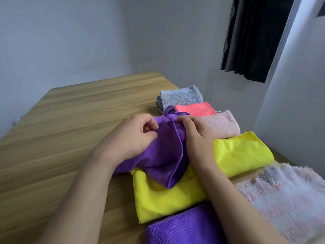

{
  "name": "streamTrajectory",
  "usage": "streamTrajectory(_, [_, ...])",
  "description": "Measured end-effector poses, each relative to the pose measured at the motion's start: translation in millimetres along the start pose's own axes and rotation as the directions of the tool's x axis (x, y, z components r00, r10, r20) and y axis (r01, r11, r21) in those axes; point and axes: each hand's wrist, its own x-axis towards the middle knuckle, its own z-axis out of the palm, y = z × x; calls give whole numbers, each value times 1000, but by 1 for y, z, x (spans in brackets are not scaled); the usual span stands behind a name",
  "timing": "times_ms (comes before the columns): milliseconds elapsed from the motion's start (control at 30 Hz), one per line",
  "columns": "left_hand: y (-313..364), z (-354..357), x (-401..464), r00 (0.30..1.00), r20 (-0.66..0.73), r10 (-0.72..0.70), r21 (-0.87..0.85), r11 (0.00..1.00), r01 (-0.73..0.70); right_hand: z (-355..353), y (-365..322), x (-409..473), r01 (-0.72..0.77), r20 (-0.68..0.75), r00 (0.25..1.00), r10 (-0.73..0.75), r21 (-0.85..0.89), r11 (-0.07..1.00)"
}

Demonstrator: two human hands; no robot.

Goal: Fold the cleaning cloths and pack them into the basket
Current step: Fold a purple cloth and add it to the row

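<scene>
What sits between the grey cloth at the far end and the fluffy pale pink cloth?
A folded coral-pink cloth lies between the grey cloth and the fluffy pale pink cloth, as the head view shows.

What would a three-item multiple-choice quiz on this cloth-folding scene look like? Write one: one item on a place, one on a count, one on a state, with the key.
1. Where does the grey cloth lie?
A. At the far end of the row
B. Under the near purple cloth
C. In the left hand

2. How many yellow cloths show?
A. One
B. Two
C. Four

3. What are the hands doing?
A. Resting flat on the table
B. Both gripping the purple cloth
C. Lifting the pink fluffy cloth

Key: 1 A, it lies beyond the coral cloth, farthest from the camera. 2 B, one yellow cloth lies near, another to its right. 3 B, left hand and right hand pinch the purple cloth between them.
</scene>
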Motion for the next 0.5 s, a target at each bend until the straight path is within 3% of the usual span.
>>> streamTrajectory(100, [7, 3, -1, 990, -126, 67, -21, 997, -70, -1, -4, -3, 24, 75, 997, -25, 16, 1000])
streamTrajectory(367, [3, 8, 1, 968, -250, 32, -59, 997, -48, -1, -16, -9, 72, 119, 990, -73, 16, 997])
streamTrajectory(500, [2, 11, 4, 951, -307, 33, -163, 983, -86, -2, -18, -10, 100, 127, 987, -100, 8, 995])
